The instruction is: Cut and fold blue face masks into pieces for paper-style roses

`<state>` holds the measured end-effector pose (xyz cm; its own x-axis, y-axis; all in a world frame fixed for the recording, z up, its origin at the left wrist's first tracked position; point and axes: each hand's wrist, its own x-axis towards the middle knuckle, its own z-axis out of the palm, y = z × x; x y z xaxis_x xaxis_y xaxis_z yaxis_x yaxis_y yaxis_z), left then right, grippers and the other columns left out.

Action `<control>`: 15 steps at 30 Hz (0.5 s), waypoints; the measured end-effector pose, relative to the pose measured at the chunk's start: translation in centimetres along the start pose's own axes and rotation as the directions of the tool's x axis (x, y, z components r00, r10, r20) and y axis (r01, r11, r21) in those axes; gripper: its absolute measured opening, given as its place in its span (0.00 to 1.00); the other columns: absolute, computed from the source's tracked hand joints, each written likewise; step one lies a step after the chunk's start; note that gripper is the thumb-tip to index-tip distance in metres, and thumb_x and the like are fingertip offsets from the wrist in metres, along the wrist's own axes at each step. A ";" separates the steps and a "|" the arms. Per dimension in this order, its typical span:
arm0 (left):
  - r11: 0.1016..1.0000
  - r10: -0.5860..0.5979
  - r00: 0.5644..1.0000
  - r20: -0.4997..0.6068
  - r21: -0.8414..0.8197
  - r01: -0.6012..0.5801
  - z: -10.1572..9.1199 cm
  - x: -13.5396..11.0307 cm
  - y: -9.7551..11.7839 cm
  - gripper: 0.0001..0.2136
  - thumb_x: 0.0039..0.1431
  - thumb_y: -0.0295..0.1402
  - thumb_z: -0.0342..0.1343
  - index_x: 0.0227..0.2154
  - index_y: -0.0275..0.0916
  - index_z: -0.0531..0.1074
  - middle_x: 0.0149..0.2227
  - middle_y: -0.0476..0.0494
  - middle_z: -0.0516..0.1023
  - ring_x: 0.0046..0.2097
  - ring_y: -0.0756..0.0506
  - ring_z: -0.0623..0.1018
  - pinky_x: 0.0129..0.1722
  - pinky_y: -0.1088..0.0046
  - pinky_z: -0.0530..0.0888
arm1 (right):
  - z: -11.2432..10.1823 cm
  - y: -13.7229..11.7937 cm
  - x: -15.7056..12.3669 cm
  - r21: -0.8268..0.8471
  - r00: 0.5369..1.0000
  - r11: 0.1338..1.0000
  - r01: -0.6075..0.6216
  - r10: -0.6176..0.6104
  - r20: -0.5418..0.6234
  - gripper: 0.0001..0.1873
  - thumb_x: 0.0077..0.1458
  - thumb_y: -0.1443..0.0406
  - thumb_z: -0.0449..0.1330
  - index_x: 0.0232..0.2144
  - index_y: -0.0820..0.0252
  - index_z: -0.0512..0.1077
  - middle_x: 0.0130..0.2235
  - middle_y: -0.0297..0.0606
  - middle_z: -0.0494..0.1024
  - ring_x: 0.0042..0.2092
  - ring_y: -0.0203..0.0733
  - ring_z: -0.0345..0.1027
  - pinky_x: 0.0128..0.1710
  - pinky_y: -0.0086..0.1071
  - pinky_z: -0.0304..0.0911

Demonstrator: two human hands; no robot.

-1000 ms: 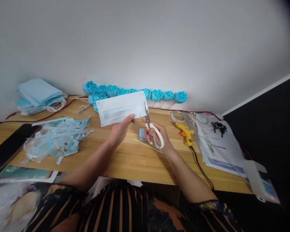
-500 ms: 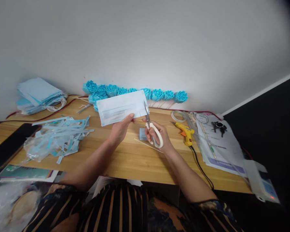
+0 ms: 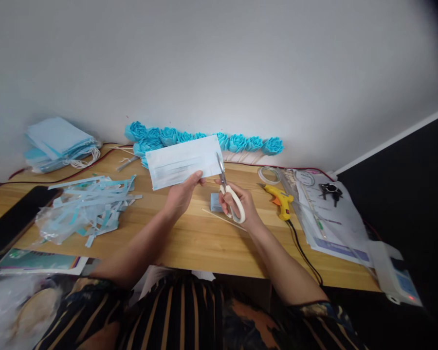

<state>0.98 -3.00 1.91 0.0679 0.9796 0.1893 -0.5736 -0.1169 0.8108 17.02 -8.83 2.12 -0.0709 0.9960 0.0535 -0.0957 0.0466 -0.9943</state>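
Observation:
My left hand point(image 3: 182, 194) pinches the lower edge of a pale blue face mask point(image 3: 182, 160), held up flat above the wooden table point(image 3: 190, 238). My right hand point(image 3: 239, 204) grips white-handled scissors point(image 3: 229, 192), fingers through the loops. The blades point up and meet the mask's right edge. A small blue pad point(image 3: 215, 202) and a thin wooden stick point(image 3: 222, 219) lie on the table under my right hand.
A row of blue fabric flowers point(image 3: 204, 138) lines the wall. Cut strips point(image 3: 91, 201) pile at the left, a stack of masks point(image 3: 58, 143) at the far left, a phone point(image 3: 14, 218) beside them. A yellow glue gun point(image 3: 279, 199), tape roll point(image 3: 270, 175), papers point(image 3: 328, 214) and keys point(image 3: 330, 189) sit right.
The scissors have edged slightly up and left along the mask's right edge. The mask has lifted a little. Nothing else has moved.

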 end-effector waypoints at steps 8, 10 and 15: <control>1.000 0.003 1.000 0.011 0.010 -0.003 0.0 0.1 0.0 0.10 0.50 0.35 0.68 0.30 0.39 0.73 0.29 0.50 0.73 0.30 0.50 0.72 0.33 0.71 0.70 | -0.1 0.6 0.2 -0.008 1.000 1.000 0.017 -0.017 -0.010 0.32 0.50 0.49 0.66 0.52 0.62 0.72 0.23 0.26 0.68 0.17 0.27 0.57 0.15 0.24 0.49; 1.000 0.012 1.000 0.005 0.016 -0.012 0.0 0.1 0.0 0.11 0.49 0.36 0.68 0.30 0.38 0.72 0.29 0.50 0.73 0.30 0.50 0.72 0.33 0.71 0.70 | -0.2 0.6 0.2 -0.016 1.000 1.000 0.025 -0.025 -0.002 0.32 0.50 0.48 0.65 0.52 0.61 0.72 0.23 0.26 0.67 0.17 0.26 0.56 0.15 0.24 0.49; 1.000 0.013 1.000 -0.018 0.012 -0.013 -0.1 0.1 -0.2 0.10 0.48 0.35 0.68 0.29 0.38 0.72 0.30 0.49 0.73 0.31 0.50 0.71 0.34 0.71 0.71 | -0.3 0.4 0.1 0.028 0.997 0.999 0.043 -0.044 0.066 0.33 0.51 0.44 0.64 0.50 0.59 0.70 0.27 0.29 0.70 0.21 0.28 0.58 0.17 0.26 0.50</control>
<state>1.04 -2.89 1.74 0.0459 0.9807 0.1900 -0.5642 -0.1315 0.8151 17.29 -8.72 1.69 -0.1316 0.9859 0.1035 -0.1266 0.0868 -0.9881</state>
